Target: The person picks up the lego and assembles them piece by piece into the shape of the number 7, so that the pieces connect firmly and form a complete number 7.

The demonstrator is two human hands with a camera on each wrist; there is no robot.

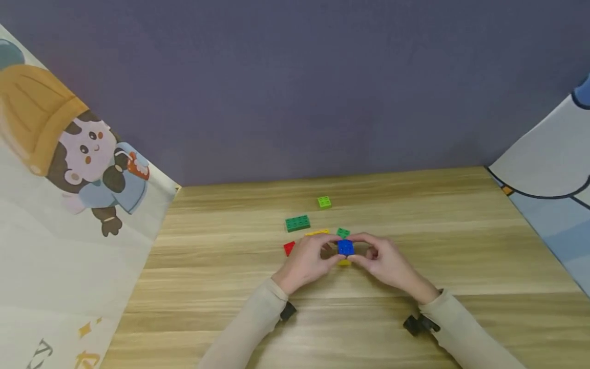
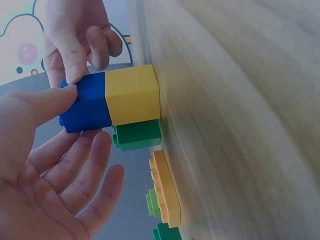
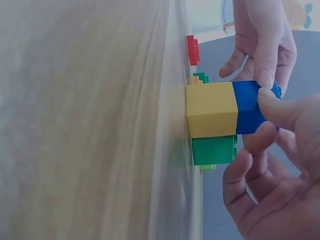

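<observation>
A blue toy brick (image 1: 345, 248) sits on top of a yellow brick (image 2: 132, 95), and the yellow one stands on the wooden table. My left hand (image 1: 310, 258) pinches the blue brick from the left, thumb on the near side and fingers at the far side. From the right, my right hand (image 1: 384, 259) pinches the same brick in a mirrored way. Both thumbs meet at its near face. Right behind the yellow brick stands a green brick (image 3: 214, 150); whether the two touch, I cannot tell.
Left of the stack lie a flat yellow-orange brick (image 2: 166, 189) and a red brick (image 1: 289, 248), partly behind my left hand. Farther back are a long dark green brick (image 1: 297, 223) and a lime green brick (image 1: 324, 202). A dark wall (image 1: 322, 102) rises behind the table (image 1: 207, 266).
</observation>
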